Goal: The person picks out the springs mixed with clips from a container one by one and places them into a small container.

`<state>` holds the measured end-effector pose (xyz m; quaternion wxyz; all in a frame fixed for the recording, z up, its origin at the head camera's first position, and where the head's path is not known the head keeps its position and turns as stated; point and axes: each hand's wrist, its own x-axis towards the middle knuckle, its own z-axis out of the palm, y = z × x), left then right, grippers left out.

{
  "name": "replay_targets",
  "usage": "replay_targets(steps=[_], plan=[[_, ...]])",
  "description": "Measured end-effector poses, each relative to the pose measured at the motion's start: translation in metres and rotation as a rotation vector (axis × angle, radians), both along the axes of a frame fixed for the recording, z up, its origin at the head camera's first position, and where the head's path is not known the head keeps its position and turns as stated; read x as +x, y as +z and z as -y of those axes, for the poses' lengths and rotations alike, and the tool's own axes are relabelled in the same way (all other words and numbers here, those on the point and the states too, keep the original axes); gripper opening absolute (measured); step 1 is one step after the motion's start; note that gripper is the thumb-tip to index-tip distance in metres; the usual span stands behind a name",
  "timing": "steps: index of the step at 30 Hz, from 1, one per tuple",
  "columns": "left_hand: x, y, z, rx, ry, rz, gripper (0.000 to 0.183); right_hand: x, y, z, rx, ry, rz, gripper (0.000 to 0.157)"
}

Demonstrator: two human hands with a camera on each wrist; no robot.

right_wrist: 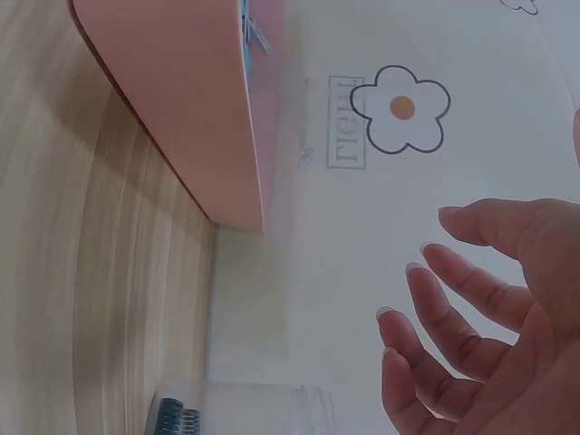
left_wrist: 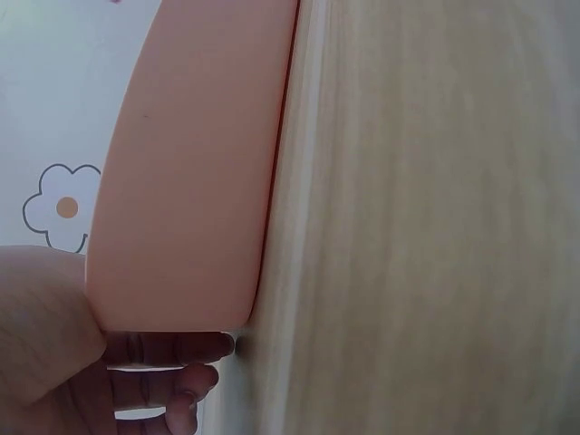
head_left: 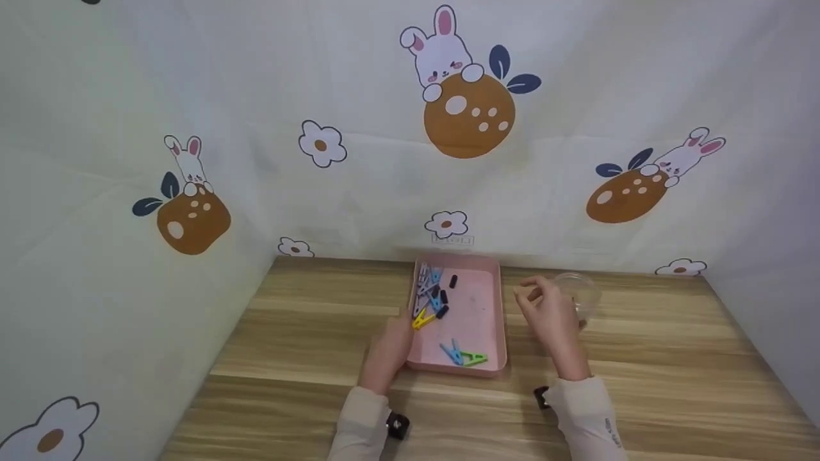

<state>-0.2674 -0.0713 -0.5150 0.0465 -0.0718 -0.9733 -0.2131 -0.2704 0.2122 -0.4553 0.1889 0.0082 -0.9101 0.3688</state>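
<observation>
My left hand [head_left: 391, 346] straddles the left wall of a pink tray [head_left: 493, 307]; in the left wrist view its fingers [left_wrist: 163, 385] curl down along the outside, while the thumb is hidden. Inside the tray, several clothespins [head_left: 423, 298] in grey-purple and blue, plus a yellow clothespin [head_left: 420, 319], crowd the left side among several small black cylinders [head_left: 442, 312]. A blue clothespin [head_left: 453, 352] and a green clothespin [head_left: 474, 358] lie near the front. Right of the tray hovers my right hand [head_left: 552, 317], fingers loosely bent and nothing in them.
Behind the right hand is a clear plastic cup [head_left: 589, 291], with dark ridged pieces [right_wrist: 172, 417] inside it. Everything stands on a wood-grain table [head_left: 307, 333]. Pale cloth walls [head_left: 359, 205] printed with rabbits and flowers enclose the back and sides.
</observation>
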Motion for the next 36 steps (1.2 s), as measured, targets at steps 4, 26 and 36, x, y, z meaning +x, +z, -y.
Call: replay_targets(steps=[4,26,36], plan=[[-0.001,-0.001,0.0,-0.006,0.002,-0.01,0.021,-0.002,0.001,0.003,0.016,0.016,0.011,0.027],[-0.003,0.001,-0.002,0.001,0.008,0.002,0.016,-0.007,-0.001,0.029,0.111,0.095,0.125,0.031],[-0.003,0.001,-0.002,0.022,0.017,0.034,0.023,-0.005,-0.005,0.037,0.085,0.109,0.146,0.035]])
